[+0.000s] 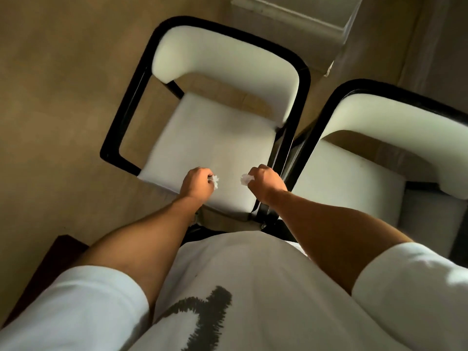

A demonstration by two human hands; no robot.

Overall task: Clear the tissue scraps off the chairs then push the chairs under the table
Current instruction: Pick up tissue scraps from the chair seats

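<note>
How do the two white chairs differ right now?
The left chair shows whole, and both hands hover over its seat front; the right chair is cut off by the frame, with no hand over it. Both share white cushions, black frames and seats bare of scraps.

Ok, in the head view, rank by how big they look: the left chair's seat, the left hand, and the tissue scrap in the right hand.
Largest to smallest:
1. Left chair's seat
2. Left hand
3. Tissue scrap gripped by the right hand
</note>
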